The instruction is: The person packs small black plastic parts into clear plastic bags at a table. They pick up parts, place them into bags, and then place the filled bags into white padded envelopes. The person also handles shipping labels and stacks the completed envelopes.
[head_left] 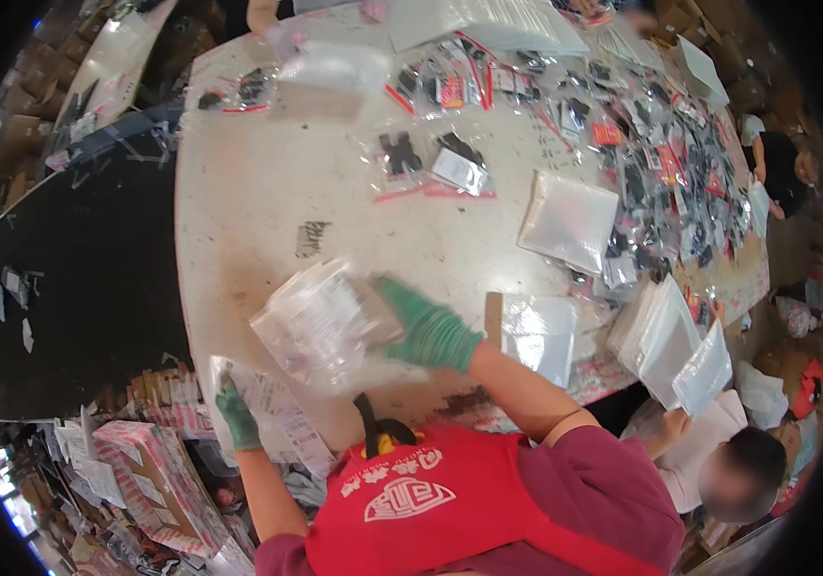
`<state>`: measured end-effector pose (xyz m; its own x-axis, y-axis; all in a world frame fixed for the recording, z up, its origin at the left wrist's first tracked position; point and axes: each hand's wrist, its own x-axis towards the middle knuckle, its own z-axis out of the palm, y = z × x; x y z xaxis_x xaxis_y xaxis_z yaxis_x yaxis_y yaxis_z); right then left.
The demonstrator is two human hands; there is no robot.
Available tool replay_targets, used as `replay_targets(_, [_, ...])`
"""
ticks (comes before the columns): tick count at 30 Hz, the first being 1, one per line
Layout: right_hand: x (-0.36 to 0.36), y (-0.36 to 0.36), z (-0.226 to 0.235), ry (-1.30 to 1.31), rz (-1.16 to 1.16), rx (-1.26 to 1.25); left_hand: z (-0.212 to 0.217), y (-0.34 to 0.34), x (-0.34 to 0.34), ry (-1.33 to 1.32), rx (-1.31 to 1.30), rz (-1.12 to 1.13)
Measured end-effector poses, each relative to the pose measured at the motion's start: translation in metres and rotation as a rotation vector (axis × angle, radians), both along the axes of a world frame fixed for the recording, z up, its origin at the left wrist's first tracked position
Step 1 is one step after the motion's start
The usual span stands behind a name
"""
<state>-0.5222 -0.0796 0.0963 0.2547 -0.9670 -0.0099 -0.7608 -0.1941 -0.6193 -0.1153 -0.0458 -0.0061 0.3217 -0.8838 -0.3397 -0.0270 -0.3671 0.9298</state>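
Note:
My right hand (pixel 435 331), in a green glove, is at the right edge of a clear plastic packet (pixel 320 322), its fingers closed on that edge. The packet is smeared by motion, and a white printed label shows on it. Lower left, off the table's near edge, my gloved left hand (pixel 237 413) grips a white sheet of printed labels (pixel 286 418) that hangs down beside it. Just right of my right hand lies a flat silvery-white bubble mailer (pixel 538 336) on the table.
Clear bags with black parts (pixel 661 163) heap up at the right; two such bags (pixel 430 168) lie mid-table. Bubble mailers (pixel 570 221) stack nearby. A co-worker (pixel 718 461) handles mailers at lower right; another gloved hand (pixel 286 43) works at the far edge. A black surface (pixel 75 269) adjoins left.

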Motion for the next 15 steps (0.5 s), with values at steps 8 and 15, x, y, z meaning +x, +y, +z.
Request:
replay_targets(8, [-0.122, -0.142, -0.140, 0.468, -0.597, 0.116, 0.020, 0.029, -0.063, -0.539, -0.167, -0.559])
replay_targets(15, [-0.049, -0.222, -0.129, 0.316, -0.500, -0.014, 0.000, 0.034, -0.058, -0.931, -0.076, -0.676])
